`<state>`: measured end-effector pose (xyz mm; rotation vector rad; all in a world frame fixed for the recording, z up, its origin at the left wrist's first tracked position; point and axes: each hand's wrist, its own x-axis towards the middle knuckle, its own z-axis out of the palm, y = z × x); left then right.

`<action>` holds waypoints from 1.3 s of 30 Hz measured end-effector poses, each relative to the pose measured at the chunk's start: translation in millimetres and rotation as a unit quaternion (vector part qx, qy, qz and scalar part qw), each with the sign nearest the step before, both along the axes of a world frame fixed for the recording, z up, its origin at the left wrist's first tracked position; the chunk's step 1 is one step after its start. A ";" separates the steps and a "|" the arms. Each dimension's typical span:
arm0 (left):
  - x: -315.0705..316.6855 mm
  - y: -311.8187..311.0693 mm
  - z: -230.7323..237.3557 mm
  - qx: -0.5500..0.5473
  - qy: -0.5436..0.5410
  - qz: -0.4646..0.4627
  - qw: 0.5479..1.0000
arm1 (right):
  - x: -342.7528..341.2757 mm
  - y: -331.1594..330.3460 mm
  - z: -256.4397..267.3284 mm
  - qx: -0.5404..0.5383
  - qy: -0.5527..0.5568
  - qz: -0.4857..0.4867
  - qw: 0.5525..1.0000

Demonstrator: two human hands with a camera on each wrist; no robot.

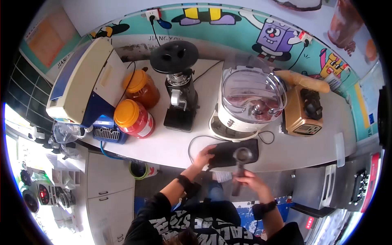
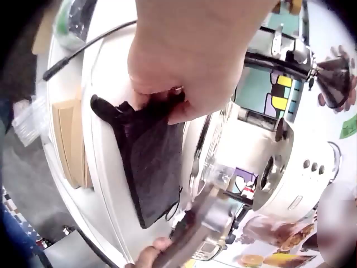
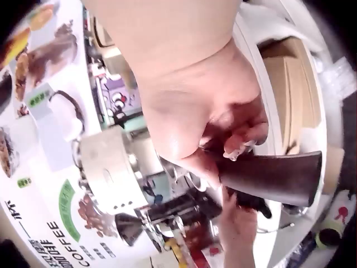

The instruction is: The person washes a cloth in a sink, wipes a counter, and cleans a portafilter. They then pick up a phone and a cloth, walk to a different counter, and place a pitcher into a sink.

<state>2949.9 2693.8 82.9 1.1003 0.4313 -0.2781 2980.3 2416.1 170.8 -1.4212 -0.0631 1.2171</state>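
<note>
My right hand (image 1: 253, 181) grips the dark handle of a portafilter (image 1: 243, 155), whose round metal basket end points away from the body. In the right wrist view the brown handle (image 3: 273, 176) sticks out past the curled fingers. Beneath the basket, a flat black rectangular mat (image 1: 222, 154) lies along the counter's front edge. My left hand (image 1: 203, 157) pinches the mat's left end between thumb and fingers. In the left wrist view the left hand (image 2: 178, 72) covers that end of the black mat (image 2: 150, 167).
Behind the mat on the white counter (image 1: 171, 149) stand a black coffee grinder (image 1: 179, 102), a white machine with a clear lid (image 1: 241, 110) and a gold-coloured machine (image 1: 302, 114). Two orange-lidded jars (image 1: 126, 112) and a sealing machine (image 1: 87, 81) stand left. A thin cord (image 1: 190, 147) runs nearby.
</note>
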 end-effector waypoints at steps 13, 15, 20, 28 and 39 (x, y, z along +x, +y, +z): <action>1.4 -18.2 42.0 0.321 -0.149 -0.032 0.935 | 3.7 78.3 -56.9 0.074 0.106 0.056 0.990; -0.6 -23.2 40.1 0.369 -0.138 -0.026 0.919 | 5.3 80.9 -60.6 0.065 0.091 0.080 0.991; -1.5 -25.2 23.0 0.327 -0.130 0.045 0.935 | -2.3 81.9 -42.1 0.001 0.049 0.007 0.999; -4.4 -55.6 23.4 0.378 -0.094 0.176 0.904 | 4.6 59.1 -73.6 -0.087 -0.031 0.018 0.996; -10.1 -61.7 34.8 0.439 -0.017 0.111 0.891 | 16.2 55.5 -50.8 -0.088 -0.117 0.033 0.989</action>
